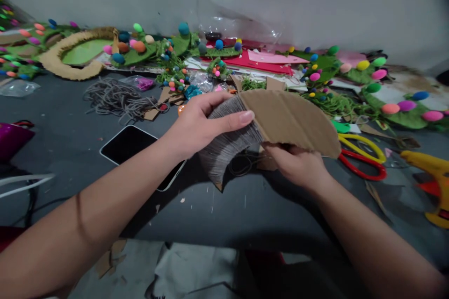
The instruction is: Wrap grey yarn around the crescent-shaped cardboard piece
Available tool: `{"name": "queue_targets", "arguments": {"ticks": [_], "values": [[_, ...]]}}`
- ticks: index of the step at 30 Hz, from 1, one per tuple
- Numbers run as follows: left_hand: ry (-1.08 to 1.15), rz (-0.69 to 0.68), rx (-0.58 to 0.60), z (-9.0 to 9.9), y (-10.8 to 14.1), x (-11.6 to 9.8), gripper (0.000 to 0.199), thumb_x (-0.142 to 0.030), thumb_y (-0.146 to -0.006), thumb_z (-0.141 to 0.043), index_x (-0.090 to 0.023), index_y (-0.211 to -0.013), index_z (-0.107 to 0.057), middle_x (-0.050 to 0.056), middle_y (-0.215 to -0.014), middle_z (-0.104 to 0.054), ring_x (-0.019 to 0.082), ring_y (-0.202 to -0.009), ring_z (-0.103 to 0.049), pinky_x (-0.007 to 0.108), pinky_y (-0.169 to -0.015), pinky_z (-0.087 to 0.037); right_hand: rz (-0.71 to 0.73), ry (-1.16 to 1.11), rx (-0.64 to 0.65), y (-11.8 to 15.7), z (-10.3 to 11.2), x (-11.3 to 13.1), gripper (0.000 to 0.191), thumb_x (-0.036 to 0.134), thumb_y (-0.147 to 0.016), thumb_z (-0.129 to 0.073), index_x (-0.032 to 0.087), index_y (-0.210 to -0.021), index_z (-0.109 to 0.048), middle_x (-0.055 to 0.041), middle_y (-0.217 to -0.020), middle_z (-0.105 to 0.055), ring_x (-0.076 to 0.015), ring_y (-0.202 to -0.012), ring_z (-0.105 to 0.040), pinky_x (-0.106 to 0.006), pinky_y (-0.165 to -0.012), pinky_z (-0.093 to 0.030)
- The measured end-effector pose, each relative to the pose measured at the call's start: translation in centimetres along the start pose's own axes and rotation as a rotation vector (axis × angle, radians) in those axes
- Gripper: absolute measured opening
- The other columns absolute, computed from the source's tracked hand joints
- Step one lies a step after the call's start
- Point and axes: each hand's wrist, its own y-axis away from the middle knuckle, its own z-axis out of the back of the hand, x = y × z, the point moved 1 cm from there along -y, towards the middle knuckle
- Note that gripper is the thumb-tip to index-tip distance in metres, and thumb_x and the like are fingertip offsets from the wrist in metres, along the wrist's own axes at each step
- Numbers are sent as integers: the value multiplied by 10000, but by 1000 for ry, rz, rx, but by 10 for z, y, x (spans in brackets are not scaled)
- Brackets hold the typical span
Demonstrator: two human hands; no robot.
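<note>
A curved cardboard crescent (293, 119) is held above the dark table, its left part wrapped closely in grey yarn (231, 142). My left hand (206, 124) grips the wrapped part, the thumb lying across the edge where the yarn meets bare cardboard. Under the bare part, my right hand (298, 163) is closed at the lower edge; its fingers are mostly hidden behind the cardboard. A thin loop of grey yarn hangs below, between the hands. Beneath my left forearm lies a phone (129, 142) with a dark screen.
A tangled heap of grey yarn (119, 98) lies left. Scissors with red and yellow handles (365, 168) and a yellow glue gun (430, 168) are at right. Green pieces with colourful balls (400, 105) line the wall, beside a tan fuzzy crescent (66, 72). Cardboard scraps (108, 261) lie below the table.
</note>
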Motion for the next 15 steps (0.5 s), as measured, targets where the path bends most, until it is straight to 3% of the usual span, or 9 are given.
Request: {"name": "queue_targets", "arguments": {"ticks": [4,8,12,15], "values": [[52,21,-37,1,-2,-2,237,-371,-793,-806,-204,-950,-749,18,-932,-730,155,-814,-690,241,-716,-571,-20,-117,-46,-3,-1,8,183,340,-935,-596,254,-910,-755,-22,-872,-758,-229,-852,-703,-342,-777,-551],[63,51,-107,5,-3,-1,256,-366,-806,-790,-205,-998,-739,29,-957,-750,178,-835,-710,262,-720,-580,1,-205,-1,-7,-4,13,208,311,-979,-565,205,-982,-744,1,-838,-738,-128,-721,-649,-242,-679,-494],[4,109,-121,10,-4,2,263,-365,-800,-789,-199,-1000,-745,38,-947,-759,181,-797,-709,271,-691,-578,63,-60,0,-7,3,13,183,271,-971,-583,182,-1022,-735,14,-756,-697,-88,-595,-548,-229,-576,-409],[-144,147,-53,13,-3,1,259,-392,-806,-773,-189,-966,-757,44,-913,-763,182,-770,-700,268,-664,-559,213,110,20,-6,14,13,125,225,-939,-625,162,-968,-728,-2,-781,-698,-87,-622,-554,-238,-605,-398]]}}
